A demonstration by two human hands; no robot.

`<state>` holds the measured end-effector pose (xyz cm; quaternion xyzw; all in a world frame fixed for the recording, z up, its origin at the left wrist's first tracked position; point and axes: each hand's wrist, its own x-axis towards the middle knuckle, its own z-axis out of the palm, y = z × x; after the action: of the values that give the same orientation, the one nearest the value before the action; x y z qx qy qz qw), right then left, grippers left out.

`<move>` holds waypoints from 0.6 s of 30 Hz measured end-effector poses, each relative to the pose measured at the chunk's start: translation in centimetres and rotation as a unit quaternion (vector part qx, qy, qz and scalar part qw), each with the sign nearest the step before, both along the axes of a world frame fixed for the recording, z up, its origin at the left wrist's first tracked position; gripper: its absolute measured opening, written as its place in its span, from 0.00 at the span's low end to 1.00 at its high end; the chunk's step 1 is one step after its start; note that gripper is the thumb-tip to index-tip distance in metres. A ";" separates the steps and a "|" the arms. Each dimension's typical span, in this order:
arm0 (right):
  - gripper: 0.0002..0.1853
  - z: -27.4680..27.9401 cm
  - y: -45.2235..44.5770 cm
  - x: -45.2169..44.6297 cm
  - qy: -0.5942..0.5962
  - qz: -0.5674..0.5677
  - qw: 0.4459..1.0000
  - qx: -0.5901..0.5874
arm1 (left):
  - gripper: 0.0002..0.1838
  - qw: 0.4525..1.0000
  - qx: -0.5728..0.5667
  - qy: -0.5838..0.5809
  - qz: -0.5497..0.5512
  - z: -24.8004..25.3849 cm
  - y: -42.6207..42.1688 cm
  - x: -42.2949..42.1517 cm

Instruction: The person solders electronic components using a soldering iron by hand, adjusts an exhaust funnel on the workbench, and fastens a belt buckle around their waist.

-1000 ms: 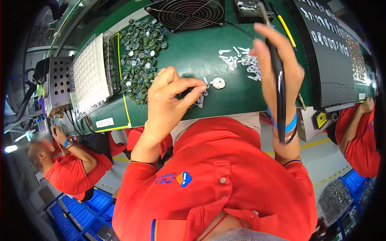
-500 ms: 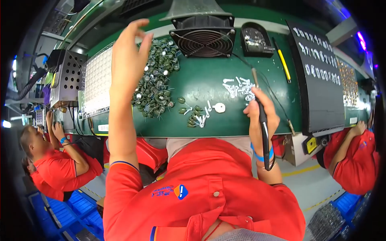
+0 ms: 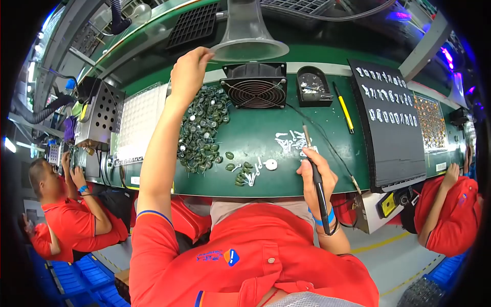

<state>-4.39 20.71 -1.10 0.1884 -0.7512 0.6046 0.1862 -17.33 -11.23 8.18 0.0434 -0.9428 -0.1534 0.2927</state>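
My left hand (image 3: 190,71) is stretched far forward, its fingertips closed together at the left rim of a grey fume hood (image 3: 249,49); what they hold, if anything, is too small to make out. My right hand (image 3: 318,176) is wrapped round a black soldering iron (image 3: 318,185), whose tip points up and away. Beyond that tip lie small white parts (image 3: 291,142). A round white piece (image 3: 271,165) rests left of the right hand, beside a few green discs (image 3: 240,177) and white clips.
A heap of green discs (image 3: 204,128) lies beside my left forearm. Behind are a black fan (image 3: 254,91), a black parts tray (image 3: 313,87) and a yellow pen (image 3: 345,112). A dark board (image 3: 391,143) stands right. Co-workers sit at both sides.
My left hand has gone from the small parts at the table's front to the fume hood. My right hand has lowered with the soldering iron. The view has tilted up.
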 end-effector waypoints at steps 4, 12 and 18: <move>0.12 0.1 0.0 0.2 0.002 0.028 1.000 0.002 | 0.10 0.999 0.015 0.021 -0.038 0.8 1.4 1.9; 0.12 -0.1 0.2 0.4 -0.017 0.022 1.000 -0.008 | 0.09 0.997 -0.034 0.044 -0.050 -1.3 1.7 3.6; 0.12 0.1 0.2 0.3 -0.015 0.030 0.999 0.003 | 0.09 0.997 -0.039 0.052 -0.046 -1.4 1.2 3.6</move>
<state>-4.05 20.91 -0.99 0.2028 -0.7498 0.6101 0.1561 -13.72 -10.03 6.82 -0.0190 -0.9325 -0.1318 0.3357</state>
